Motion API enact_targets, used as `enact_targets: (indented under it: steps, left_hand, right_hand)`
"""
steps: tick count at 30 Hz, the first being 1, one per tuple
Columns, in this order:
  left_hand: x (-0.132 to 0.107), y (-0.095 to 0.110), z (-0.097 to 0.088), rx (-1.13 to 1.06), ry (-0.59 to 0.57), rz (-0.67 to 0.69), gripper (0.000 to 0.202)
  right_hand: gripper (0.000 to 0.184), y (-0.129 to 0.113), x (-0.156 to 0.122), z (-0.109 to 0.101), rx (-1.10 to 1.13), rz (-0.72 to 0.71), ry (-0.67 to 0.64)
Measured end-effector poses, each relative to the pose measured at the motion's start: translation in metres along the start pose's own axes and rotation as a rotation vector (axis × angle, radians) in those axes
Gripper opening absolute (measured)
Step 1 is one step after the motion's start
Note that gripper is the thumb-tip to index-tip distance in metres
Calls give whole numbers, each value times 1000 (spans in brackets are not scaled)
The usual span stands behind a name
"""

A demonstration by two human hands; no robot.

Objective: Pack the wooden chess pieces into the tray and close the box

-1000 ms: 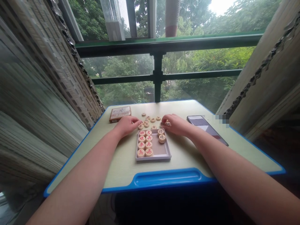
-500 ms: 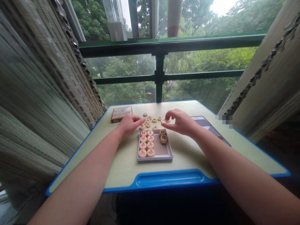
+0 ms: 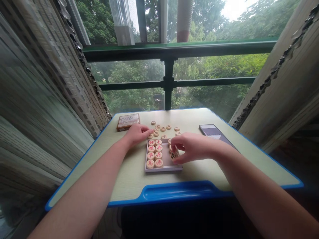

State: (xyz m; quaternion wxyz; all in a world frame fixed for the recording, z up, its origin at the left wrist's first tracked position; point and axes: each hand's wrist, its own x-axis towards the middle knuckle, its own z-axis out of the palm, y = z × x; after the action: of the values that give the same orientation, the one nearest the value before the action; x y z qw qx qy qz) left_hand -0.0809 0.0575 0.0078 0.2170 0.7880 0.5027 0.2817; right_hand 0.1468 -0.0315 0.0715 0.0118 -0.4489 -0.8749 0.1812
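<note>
In the head view, I have the right hand over the right side of the tray, thumb and fingers pinched on a black piece. That piece is at the near end of the black column; the pieces behind it are partly covered by the fingers, and I can't tell whether it touches the tray floor. On the tray's left side I count eight red pieces, in two columns of four.

The left hand is beyond the tray's far left corner, fingers drawn close together by the left edge of the loose pieces. I can't tell whether it grips one. Those pieces lie scattered on the table just past the tray. Behind the left hand sits the box; the phone lies beyond the right forearm, partly hidden.
</note>
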Motion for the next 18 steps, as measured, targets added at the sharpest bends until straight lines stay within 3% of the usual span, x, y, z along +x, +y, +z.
enact_targets:
  steps: [8,18]
  left_hand:
    - [3,-5,0,36,2,-27,46]
    - [4,-8,1,49,-20,-34,47]
  right_hand:
    - [23,-2,9,15,-141,83,-16]
    - [28,-4,4,8,-109,76,28]
